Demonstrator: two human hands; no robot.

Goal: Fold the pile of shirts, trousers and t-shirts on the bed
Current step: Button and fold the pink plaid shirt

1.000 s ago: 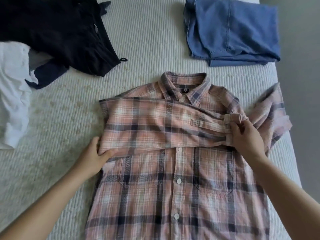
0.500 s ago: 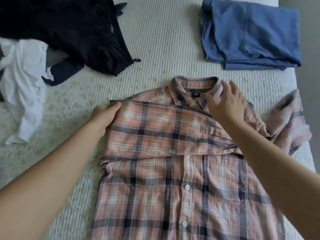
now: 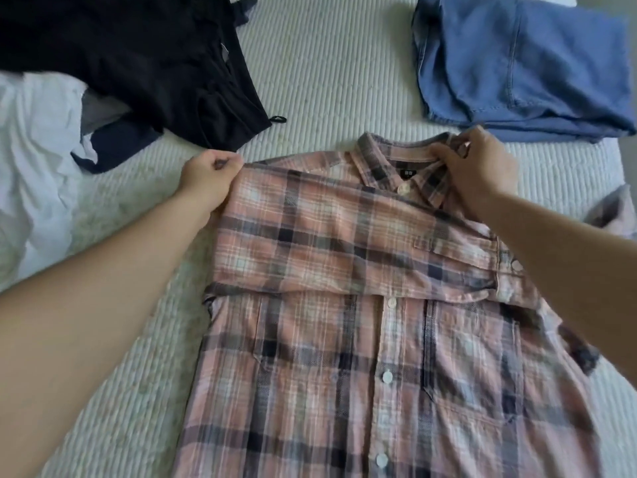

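Observation:
A pink plaid shirt [image 3: 362, 357] lies front up on the bed, buttons closed, with one sleeve folded flat across its chest. My left hand [image 3: 210, 175] pinches the shirt's left shoulder corner. At the right side of the collar my right hand [image 3: 479, 167] grips the fabric. The other sleeve [image 3: 617, 212] trails off to the right, mostly hidden behind my right forearm.
A folded blue denim garment [image 3: 524, 63] lies at the back right. A black garment [image 3: 138, 63], a navy piece [image 3: 117, 150] and a white one [image 3: 38, 167] lie loose at the back left. The white ribbed bedcover [image 3: 327, 63] ends at the right.
Both hands moved up the shirt: the left from the folded sleeve's edge to the shoulder corner, the right from the chest to the collar, now gripping. The view moved closer.

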